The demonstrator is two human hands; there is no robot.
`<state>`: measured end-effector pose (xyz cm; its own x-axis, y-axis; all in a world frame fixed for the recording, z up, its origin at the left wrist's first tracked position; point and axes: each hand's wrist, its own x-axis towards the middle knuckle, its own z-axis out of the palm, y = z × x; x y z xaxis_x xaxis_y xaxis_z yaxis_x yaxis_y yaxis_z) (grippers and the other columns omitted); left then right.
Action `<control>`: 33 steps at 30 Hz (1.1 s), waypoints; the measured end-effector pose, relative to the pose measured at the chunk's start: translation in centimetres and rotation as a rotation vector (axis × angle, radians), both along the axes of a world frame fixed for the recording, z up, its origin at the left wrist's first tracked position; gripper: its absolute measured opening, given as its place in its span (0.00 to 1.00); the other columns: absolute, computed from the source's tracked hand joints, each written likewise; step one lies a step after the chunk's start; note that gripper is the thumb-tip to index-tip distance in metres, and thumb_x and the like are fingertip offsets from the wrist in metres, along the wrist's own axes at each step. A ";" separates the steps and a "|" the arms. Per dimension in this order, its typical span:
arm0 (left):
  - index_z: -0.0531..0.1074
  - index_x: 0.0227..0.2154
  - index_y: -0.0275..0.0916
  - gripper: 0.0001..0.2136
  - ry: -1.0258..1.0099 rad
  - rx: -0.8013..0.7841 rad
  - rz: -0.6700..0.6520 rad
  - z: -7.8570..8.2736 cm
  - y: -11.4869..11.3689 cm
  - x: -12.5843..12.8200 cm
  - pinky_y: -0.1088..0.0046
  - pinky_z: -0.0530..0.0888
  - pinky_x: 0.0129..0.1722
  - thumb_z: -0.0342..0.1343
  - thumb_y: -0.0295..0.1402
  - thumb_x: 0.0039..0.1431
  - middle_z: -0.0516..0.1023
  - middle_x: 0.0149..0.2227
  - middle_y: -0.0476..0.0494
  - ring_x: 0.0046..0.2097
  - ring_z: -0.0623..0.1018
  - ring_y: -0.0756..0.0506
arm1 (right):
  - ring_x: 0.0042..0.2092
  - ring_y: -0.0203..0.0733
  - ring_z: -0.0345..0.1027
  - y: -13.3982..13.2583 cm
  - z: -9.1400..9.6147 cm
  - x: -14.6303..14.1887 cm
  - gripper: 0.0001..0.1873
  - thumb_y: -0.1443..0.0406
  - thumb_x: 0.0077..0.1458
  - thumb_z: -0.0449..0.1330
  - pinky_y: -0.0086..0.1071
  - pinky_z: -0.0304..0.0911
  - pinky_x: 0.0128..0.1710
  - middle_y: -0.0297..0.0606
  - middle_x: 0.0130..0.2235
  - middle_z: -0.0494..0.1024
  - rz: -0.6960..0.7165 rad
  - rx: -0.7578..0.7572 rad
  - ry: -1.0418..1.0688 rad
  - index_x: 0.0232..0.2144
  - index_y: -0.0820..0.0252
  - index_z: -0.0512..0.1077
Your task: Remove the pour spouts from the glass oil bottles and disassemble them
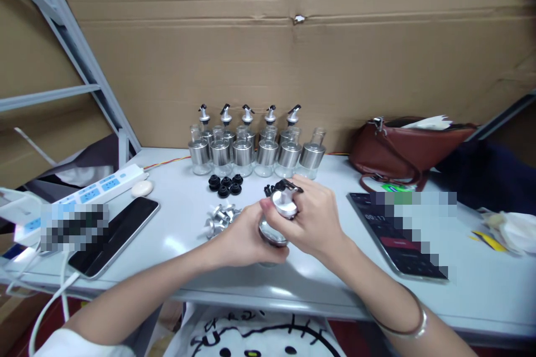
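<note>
My left hand (243,240) is closed round a small glass bottle with a steel collar (272,234), holding it near the table's front edge. My right hand (314,220) grips a silver pourer cap (285,203) on top of that bottle. Just left of my hands lies a pile of silver metal caps (220,217). Several black rubber stoppers (226,184) sit behind them. Further back stand two rows of glass bottles (251,150); the rear ones carry pourer spouts.
A white power strip (104,187) and a dark phone (115,234) lie at the left. A tablet (393,240) lies at the right, with a brown leather bag (406,145) behind it. Cardboard sheets form the back wall. A metal shelf frame (71,39) rises at the left.
</note>
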<state>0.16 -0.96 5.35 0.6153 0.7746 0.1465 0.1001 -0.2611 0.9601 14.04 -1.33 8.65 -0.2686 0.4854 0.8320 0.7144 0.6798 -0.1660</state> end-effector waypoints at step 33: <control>0.71 0.37 0.38 0.19 0.125 -0.022 -0.234 0.7 1.1 -1.0 0.68 0.73 0.42 0.64 0.28 0.37 0.74 0.36 0.47 0.39 0.74 0.44 | 0.32 0.40 0.72 -1.4 -1.1 -1.0 0.06 0.65 0.47 0.63 0.37 0.70 0.37 0.35 0.28 0.76 0.486 -0.549 0.575 0.27 0.58 0.67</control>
